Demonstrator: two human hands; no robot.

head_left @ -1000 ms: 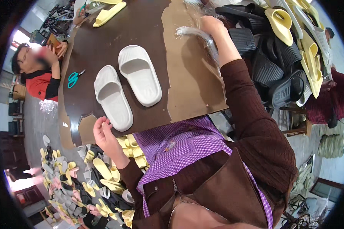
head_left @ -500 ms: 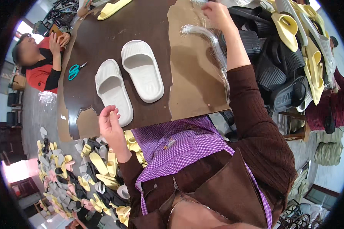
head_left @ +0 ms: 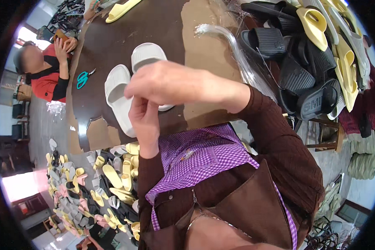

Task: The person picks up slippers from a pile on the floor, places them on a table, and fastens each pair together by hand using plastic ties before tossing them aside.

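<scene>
My right hand (head_left: 166, 81) reaches across the pair of white slide sandals, fingers pinched together. Just below it, my left hand (head_left: 146, 121) is closed too, its fingertips meeting the right hand's. Whatever they pinch is hidden or too thin to make out. Under the hands on the brown table lie the left slide (head_left: 116, 83), mostly visible, and the right slide (head_left: 148, 52), largely covered by my right hand. A bundle of clear thin plastic strands (head_left: 233, 43) lies to the right of them. Teal-handled scissors (head_left: 84, 78) rest to the left.
Black slides (head_left: 296, 75) and yellow slides (head_left: 312, 27) are heaped at the right. A single yellow slide (head_left: 123, 10) lies at the table's far side. Across the left edge, a person in red (head_left: 50, 71) holds a phone. Many slippers (head_left: 77, 191) cover the floor at lower left.
My right hand has come from the strands at the far right to over the white slides. My left hand has moved right and up to meet it, and its fingers have closed.
</scene>
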